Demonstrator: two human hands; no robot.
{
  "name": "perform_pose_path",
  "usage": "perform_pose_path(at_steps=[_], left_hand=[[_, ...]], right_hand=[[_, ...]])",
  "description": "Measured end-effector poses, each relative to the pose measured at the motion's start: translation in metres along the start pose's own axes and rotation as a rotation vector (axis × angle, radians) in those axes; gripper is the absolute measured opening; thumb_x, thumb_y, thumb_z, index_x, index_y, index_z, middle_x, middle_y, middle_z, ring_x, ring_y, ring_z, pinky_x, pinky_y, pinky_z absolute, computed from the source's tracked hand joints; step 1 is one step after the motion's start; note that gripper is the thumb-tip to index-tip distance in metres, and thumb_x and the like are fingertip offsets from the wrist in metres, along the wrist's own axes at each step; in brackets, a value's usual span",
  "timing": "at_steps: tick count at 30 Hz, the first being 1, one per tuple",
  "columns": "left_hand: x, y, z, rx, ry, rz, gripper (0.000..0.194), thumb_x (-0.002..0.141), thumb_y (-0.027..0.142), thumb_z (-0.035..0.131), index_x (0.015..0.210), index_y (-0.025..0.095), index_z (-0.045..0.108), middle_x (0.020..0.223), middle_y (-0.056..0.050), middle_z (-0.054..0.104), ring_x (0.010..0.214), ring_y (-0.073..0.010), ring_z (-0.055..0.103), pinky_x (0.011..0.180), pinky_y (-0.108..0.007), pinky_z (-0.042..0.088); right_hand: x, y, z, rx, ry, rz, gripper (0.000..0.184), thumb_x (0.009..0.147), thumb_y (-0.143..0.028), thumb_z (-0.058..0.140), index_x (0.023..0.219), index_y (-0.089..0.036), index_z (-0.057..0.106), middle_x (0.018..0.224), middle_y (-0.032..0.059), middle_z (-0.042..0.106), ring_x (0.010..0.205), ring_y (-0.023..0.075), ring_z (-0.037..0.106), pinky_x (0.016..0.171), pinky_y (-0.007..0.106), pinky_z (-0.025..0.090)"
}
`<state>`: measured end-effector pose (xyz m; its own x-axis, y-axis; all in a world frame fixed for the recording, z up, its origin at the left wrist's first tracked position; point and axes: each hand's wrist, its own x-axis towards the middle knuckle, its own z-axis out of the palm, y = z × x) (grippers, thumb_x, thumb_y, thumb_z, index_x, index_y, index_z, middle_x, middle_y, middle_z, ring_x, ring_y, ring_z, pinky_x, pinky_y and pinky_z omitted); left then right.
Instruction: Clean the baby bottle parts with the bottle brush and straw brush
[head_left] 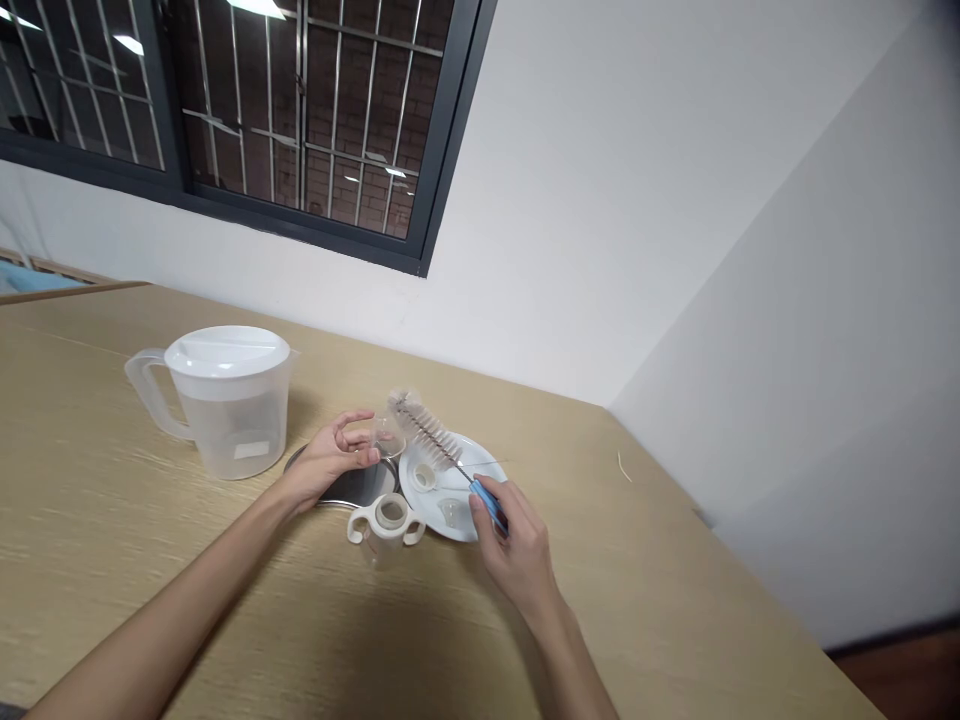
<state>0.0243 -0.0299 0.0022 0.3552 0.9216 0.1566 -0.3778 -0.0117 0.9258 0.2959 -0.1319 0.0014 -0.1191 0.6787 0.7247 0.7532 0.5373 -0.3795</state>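
My right hand (517, 540) is closed round the blue handle of a bottle brush (427, 430), whose white bristles point up and to the left. In my left hand (334, 465) is a small clear plastic cap (388, 437), held between thumb and fingers beside the bristle tip. Whether the bristles touch the cap I cannot tell. Below the hands a small clear baby bottle (382, 545) with a cream two-handled collar stands upright. A white plate (416, 508) with a ring-shaped piece (424, 477) and a clear piece (452, 513) on it lies under the brush.
A lidded translucent pitcher (236, 420) stands at the left on the wooden table (225, 590). Under my left hand is a dark round metal tray (360, 485). A thin pale strand (624, 466) lies on the right, near the wall.
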Motion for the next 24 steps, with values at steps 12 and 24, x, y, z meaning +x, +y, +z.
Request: perform_pose_path(at_steps=[12,24], left_hand=[[-0.001,0.000,0.004,0.134,0.023,-0.005,0.078,0.060,0.021,0.087,0.126,0.021,0.047,0.112,-0.012,0.072,0.075,-0.0147,0.067,0.075,-0.030,0.050],[0.005,-0.007,-0.002,0.268,0.184,0.075,0.071,0.059,0.028,0.088,0.119,0.020,0.051,0.113,-0.013,0.069,0.076,-0.0142,0.064,0.082,-0.035,0.050]], right_hand=[[0.000,0.001,0.001,0.005,0.015,-0.003,0.023,0.095,-0.023,0.051,0.116,-0.019,0.058,0.092,0.0078,0.063,0.081,0.0184,0.061,0.069,0.030,0.050],[0.000,0.001,-0.001,0.005,0.017,-0.007,0.022,0.094,-0.022,0.052,0.114,-0.019,0.059,0.090,0.0073,0.063,0.078,0.0181,0.061,0.068,0.030,0.049]])
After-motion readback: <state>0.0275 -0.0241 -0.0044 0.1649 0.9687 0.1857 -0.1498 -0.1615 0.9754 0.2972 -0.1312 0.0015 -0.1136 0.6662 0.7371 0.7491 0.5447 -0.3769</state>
